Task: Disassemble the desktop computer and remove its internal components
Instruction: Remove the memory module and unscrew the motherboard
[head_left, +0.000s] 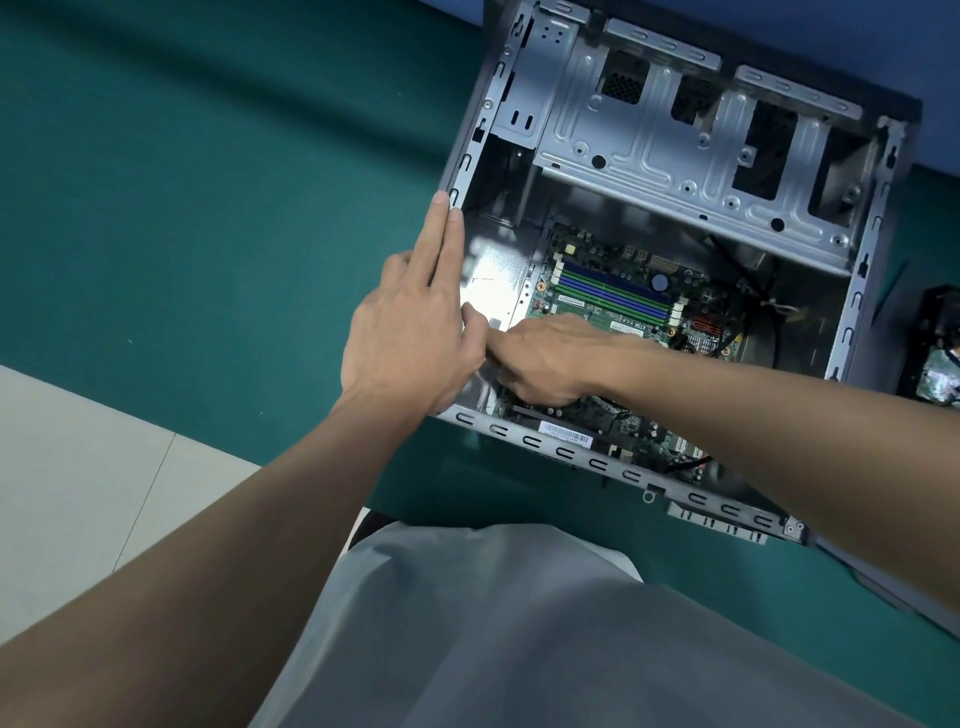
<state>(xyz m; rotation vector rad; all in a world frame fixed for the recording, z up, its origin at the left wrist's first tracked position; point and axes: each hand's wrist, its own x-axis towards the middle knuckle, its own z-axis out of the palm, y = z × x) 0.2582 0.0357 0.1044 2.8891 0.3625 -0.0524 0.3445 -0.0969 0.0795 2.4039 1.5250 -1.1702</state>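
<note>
The case (470, 156) rim is pressed by the flat, straight-fingered left hand (410, 332). Just beside it, the green board (618, 306) is covered by the nearer right hand (545, 364). Whether anything is held there cannot be told.

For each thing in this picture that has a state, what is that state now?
computer case: on its side, side panel off
drive cage: mounted in the case
motherboard: inside the case
cables: loose inside the case
left hand: fingers straight, resting on the case rim
right hand: inside the case, fingers hidden
</note>
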